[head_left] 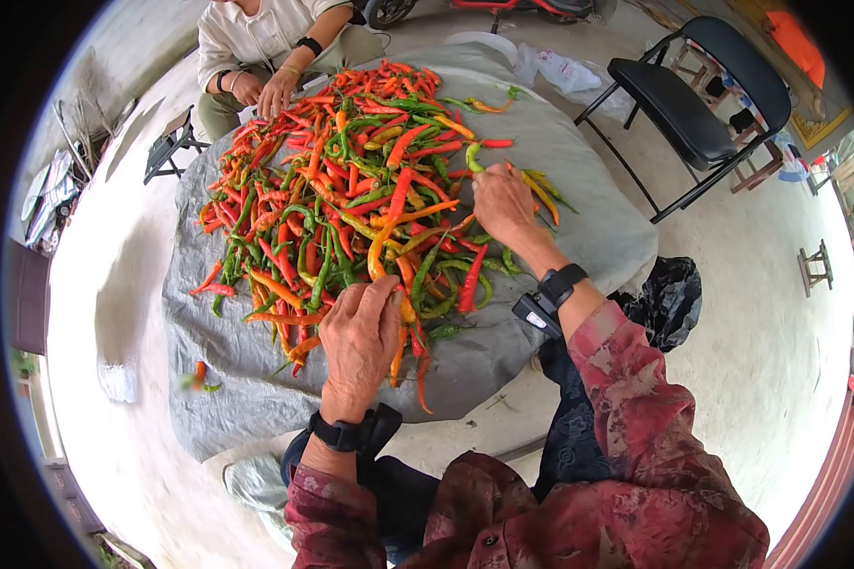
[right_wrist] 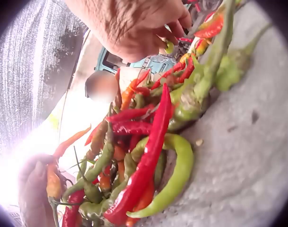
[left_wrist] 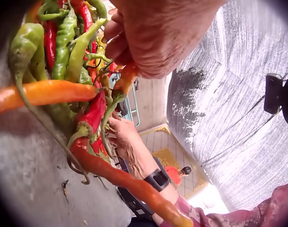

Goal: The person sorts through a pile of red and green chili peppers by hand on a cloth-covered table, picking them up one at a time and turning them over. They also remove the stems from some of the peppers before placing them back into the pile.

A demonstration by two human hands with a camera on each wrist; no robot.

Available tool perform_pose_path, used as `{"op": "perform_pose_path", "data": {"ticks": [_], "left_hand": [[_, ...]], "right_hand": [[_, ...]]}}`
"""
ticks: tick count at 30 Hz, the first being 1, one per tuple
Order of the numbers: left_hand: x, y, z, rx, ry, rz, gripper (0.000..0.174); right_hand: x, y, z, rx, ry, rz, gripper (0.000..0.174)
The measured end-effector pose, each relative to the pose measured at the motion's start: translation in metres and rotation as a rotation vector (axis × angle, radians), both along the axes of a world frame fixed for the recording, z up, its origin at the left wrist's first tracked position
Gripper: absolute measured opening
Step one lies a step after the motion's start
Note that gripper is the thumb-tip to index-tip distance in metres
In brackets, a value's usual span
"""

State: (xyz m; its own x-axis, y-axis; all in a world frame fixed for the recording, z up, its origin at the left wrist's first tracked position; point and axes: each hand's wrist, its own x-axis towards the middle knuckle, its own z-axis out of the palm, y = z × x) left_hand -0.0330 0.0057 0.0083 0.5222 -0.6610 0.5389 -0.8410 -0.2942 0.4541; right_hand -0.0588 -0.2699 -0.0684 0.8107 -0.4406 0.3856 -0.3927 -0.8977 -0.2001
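Note:
A large heap of red, orange and green chili peppers (head_left: 403, 194) lies on a grey cloth (head_left: 579, 204). My left hand (head_left: 356, 346) is at the near edge of the heap, its fingertips pinching an orange chili pepper (left_wrist: 126, 79). That pepper also shows by the hand in the right wrist view. At the heap's right side, my right hand (head_left: 508, 207) pinches a curved green chili pepper (head_left: 473, 156) whose end sticks out past the fingers. Yellowish-green peppers (head_left: 547, 194) lie just beside this hand.
Across the heap sits another person (head_left: 266, 47), both hands at its far left edge. A black folding chair (head_left: 678, 114) stands to the right and a small stool (head_left: 174, 144) to the left. A black plastic bag (head_left: 672, 303) is by the cloth's right edge.

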Motion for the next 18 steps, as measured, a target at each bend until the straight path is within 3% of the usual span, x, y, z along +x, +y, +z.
{"op": "perform_pose_path", "data": {"ticks": [4, 8, 12, 15, 17, 18], "left_hand": [[0.001, 0.002, 0.001, -0.001, -0.011, 0.012, 0.018], [-0.001, -0.002, -0.001, -0.001, -0.030, -0.008, 0.018], [-0.003, -0.008, -0.003, 0.038, -0.045, -0.033, 0.019], [-0.003, -0.011, -0.007, 0.051, -0.054, -0.043, 0.020], [-0.005, -0.014, -0.007, 0.058, -0.053, -0.045, 0.020], [-0.006, -0.014, -0.006, 0.061, -0.048, -0.041, 0.021]], "right_hand": [[-0.021, -0.013, 0.021, -0.019, -0.159, -0.024, 0.018], [-0.040, -0.042, 0.024, -0.016, -0.008, -0.144, 0.017], [-0.054, -0.034, 0.038, -0.047, -0.072, -0.223, 0.018], [-0.041, -0.032, 0.028, -0.139, -0.088, -0.150, 0.020], [-0.028, -0.031, 0.017, -0.092, -0.104, 0.078, 0.025], [-0.023, -0.028, 0.016, -0.087, -0.109, 0.075, 0.025]]}}
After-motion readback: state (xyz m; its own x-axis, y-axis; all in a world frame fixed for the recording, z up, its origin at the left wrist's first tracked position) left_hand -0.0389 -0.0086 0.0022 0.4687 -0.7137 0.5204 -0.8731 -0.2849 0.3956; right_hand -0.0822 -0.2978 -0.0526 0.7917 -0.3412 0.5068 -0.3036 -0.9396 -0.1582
